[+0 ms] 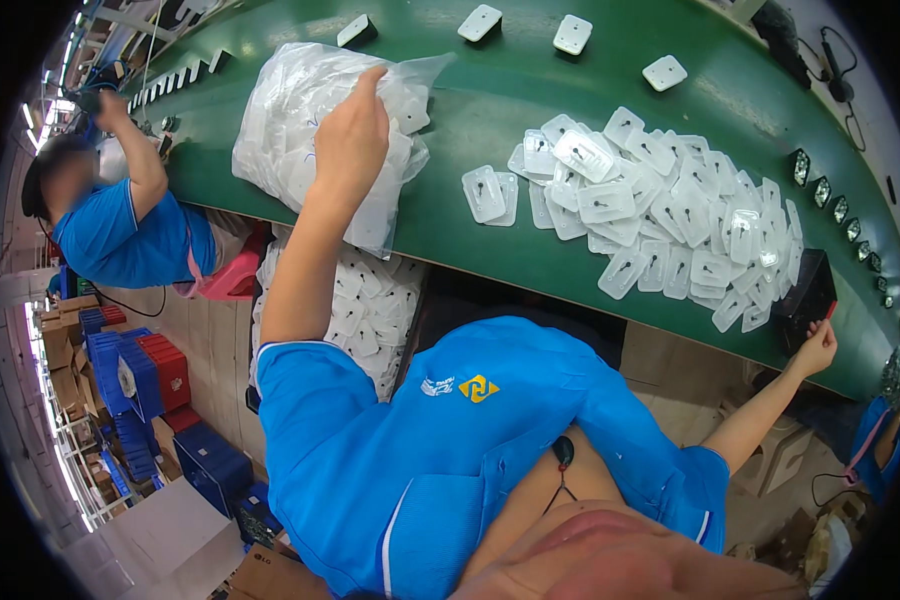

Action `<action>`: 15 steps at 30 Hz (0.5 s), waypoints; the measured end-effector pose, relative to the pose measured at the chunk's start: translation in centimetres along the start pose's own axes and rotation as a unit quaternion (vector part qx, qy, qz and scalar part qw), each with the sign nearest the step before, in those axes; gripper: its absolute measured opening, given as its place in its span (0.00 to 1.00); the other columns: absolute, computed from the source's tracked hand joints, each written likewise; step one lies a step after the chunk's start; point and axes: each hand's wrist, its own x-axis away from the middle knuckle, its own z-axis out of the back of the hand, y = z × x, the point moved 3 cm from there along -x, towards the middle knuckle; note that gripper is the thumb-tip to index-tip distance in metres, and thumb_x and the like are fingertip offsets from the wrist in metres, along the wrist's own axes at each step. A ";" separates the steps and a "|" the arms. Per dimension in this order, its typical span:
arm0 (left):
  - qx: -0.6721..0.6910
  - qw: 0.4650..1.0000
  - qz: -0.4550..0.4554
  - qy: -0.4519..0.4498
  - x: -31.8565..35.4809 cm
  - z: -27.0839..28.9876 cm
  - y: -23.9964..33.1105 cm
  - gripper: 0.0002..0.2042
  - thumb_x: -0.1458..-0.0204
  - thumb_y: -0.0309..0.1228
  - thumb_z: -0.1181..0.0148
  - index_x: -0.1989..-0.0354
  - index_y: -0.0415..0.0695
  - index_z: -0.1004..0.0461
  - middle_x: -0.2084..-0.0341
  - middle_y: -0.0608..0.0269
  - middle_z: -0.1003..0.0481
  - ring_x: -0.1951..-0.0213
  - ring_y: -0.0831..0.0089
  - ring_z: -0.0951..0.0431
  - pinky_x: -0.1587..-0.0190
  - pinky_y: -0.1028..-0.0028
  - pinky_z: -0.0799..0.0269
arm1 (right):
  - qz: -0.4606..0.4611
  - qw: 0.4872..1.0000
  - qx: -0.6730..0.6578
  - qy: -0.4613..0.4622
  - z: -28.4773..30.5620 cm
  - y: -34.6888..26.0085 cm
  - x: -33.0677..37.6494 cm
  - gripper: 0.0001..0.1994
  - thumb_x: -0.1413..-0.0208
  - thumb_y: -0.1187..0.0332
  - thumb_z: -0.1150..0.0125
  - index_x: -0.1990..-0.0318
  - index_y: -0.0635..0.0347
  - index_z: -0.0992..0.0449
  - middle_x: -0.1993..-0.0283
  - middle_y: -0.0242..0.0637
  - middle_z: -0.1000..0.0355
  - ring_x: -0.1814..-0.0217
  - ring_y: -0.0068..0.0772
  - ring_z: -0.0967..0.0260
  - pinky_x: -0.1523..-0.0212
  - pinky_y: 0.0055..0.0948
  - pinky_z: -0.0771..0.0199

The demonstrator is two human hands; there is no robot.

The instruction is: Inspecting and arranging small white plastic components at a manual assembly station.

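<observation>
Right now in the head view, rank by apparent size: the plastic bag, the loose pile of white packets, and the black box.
1. Loose pile of white packets
2. Plastic bag, nearly as large
3. Black box, clearly smallest

The scene is evenly and brightly lit from overhead. Glare is seen on the clear plastic packs (670,225) and on the plastic bag (300,120). Shadows are short and soft. Straight edges are bent strongly toward the dark, vignetted rim, where detail is smeared.
</observation>
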 end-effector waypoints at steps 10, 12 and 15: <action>0.480 0.857 0.127 -0.138 4.0 -3.0 9.1 0.09 0.44 0.20 0.55 0.59 0.41 0.28 0.82 0.66 0.32 0.85 0.81 0.33 0.83 0.83 0.38 | 0.060 0.926 -0.242 -0.284 -12.3 -22.9 19.7 0.02 0.43 0.76 0.49 0.65 0.61 0.29 0.69 0.28 0.33 0.70 0.17 0.42 0.67 0.15 0.41; 0.534 0.818 0.131 -0.167 5.0 -3.9 11.3 0.08 0.45 0.20 0.53 0.60 0.40 0.28 0.82 0.67 0.33 0.85 0.82 0.33 0.84 0.83 0.39 | 0.070 0.875 -0.286 -0.384 -14.6 -25.7 23.5 0.02 0.44 0.76 0.49 0.65 0.60 0.30 0.72 0.26 0.38 0.71 0.16 0.45 0.69 0.13 0.45; 0.551 0.801 0.113 -0.206 6.3 -5.0 14.3 0.08 0.47 0.19 0.50 0.61 0.40 0.27 0.80 0.66 0.32 0.85 0.81 0.33 0.84 0.83 0.40 | -0.016 0.830 -0.314 -0.460 -15.8 -27.9 26.7 0.00 0.45 0.75 0.46 0.67 0.60 0.29 0.71 0.26 0.37 0.70 0.15 0.45 0.67 0.13 0.45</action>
